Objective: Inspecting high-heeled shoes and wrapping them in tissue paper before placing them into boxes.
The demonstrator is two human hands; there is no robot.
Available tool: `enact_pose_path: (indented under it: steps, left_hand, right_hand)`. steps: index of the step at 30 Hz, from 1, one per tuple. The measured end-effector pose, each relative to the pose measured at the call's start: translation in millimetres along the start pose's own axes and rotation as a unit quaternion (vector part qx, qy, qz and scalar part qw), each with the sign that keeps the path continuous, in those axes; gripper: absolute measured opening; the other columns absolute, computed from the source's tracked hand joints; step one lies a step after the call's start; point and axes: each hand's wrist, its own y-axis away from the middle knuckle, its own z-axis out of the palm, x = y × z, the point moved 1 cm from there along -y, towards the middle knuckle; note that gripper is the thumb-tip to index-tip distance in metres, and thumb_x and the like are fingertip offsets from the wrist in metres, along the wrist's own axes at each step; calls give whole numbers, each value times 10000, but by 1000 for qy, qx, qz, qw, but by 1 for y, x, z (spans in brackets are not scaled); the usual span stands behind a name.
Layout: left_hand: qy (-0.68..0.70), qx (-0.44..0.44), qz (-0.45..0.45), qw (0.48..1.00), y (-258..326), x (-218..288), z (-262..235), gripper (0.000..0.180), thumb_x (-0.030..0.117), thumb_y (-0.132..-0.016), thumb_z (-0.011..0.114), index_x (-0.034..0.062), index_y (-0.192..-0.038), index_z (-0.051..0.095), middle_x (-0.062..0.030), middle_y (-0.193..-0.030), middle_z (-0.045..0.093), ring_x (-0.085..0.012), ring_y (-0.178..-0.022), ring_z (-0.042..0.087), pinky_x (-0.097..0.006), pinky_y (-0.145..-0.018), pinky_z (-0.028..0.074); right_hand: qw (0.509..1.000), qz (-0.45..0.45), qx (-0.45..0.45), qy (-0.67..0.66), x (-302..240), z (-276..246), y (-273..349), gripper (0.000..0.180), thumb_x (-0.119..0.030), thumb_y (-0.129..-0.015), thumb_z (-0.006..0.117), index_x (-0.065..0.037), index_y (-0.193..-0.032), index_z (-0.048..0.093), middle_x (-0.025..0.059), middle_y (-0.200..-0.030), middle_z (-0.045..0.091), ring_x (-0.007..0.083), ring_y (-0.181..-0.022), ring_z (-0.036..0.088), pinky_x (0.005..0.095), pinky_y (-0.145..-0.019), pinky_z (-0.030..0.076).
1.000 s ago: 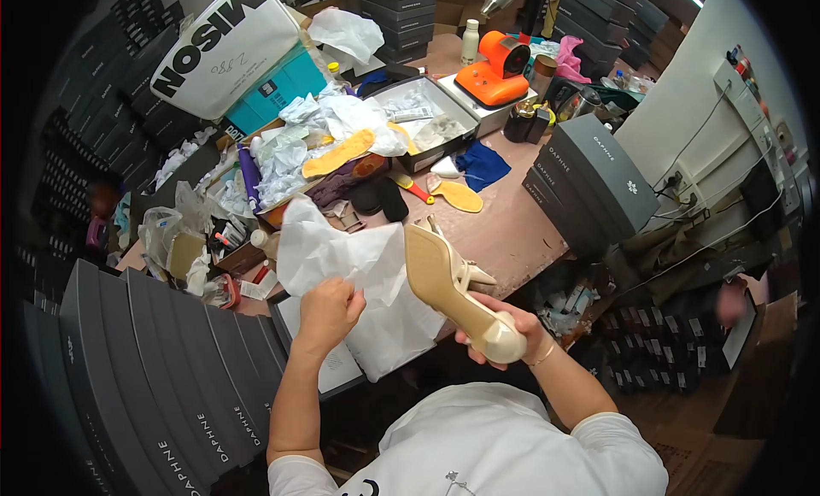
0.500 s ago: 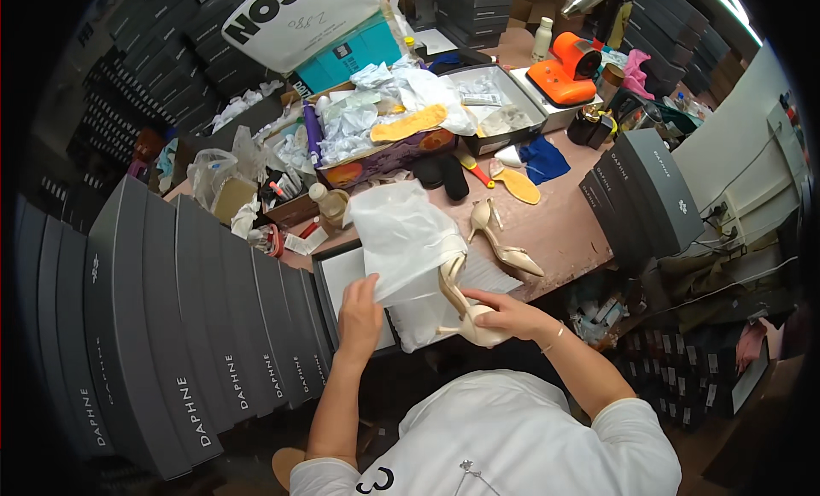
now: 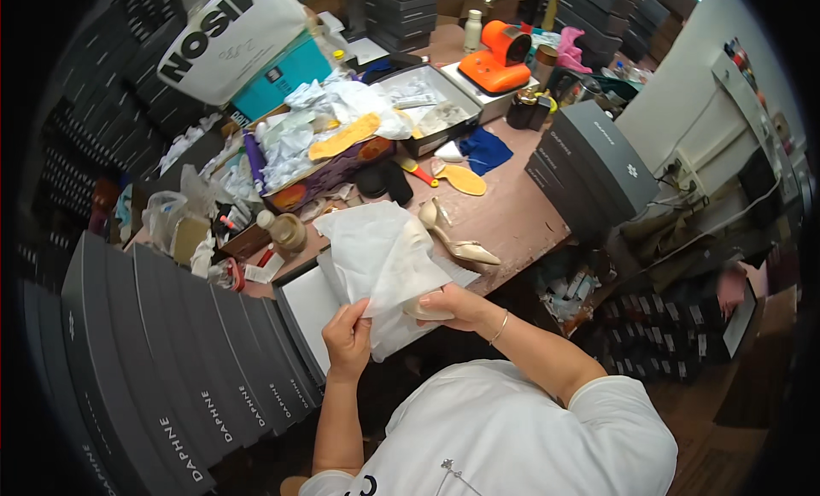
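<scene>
My left hand pinches the near edge of a sheet of white tissue paper. The sheet lies over most of a cream heeled shoe, so only a bit of that shoe shows by my fingers. My right hand is closed around the covered shoe. Beyond the paper, a second cream heeled shoe lies on the table. Under my hands is an open shoebox with a pale inside, partly hidden by the paper.
Dark grey shoeboxes stand in a row at the left. More shoeboxes are stacked on the table's right side. Behind are a carton of crumpled paper, a glass bottle, yellow insoles and an orange device.
The tissue paper has come down over the shoe in my right hand, which was mostly bare before. My left hand now holds the paper closer to my right hand. The whole view has shifted.
</scene>
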Motion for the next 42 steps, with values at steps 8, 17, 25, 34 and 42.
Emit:
enact_pose_path:
  steps: [8,17,25,34,42]
  left_hand:
    - [66,-168,205,962,19,54,109,431,-60,-649,641,33,-1070,647,-89,-685,552,-257,-581,550,-354,-528,437]
    - [55,-154,-45,986,-49,-7,153,399,82,-865,608,-15,-1239,509,-138,-988,601,-247,-807,607,-343,-726,493]
    - [-253,-82,-277,924,-88,-204,79,287,121,-861,624,3,-1117,574,-64,-674,600,-157,-605,581,-289,-562,442]
    - [63,-16,-206,976,-50,-88,131,238,115,-878,636,3,-1088,618,-59,-838,641,-112,-718,597,-228,-650,485]
    - [469,-39,-208,858,-48,-20,139,459,198,-856,695,-23,-1209,503,-69,-1062,587,-141,-975,566,-251,-807,467]
  right_hand:
    - [982,-105,143,-68,-3,-17,-3,398,-230,-867,630,-57,-1205,513,80,-1141,568,227,-1030,570,389,-836,495]
    - [921,-84,365,106,-77,-246,13,319,-196,-875,608,-43,-1153,574,131,-1092,601,260,-1024,582,412,-877,469]
    - [807,142,249,516,3,-237,95,290,-142,-854,614,-17,-1116,621,190,-1029,629,316,-1005,591,429,-900,453]
    - [615,-87,195,759,-36,-161,-32,542,-96,-685,706,-4,-1187,522,173,-1106,594,346,-1082,529,398,-966,413]
    - [863,-159,7,480,-83,-34,44,484,-56,-731,662,-3,-1193,525,122,-1153,570,211,-1073,545,312,-905,433]
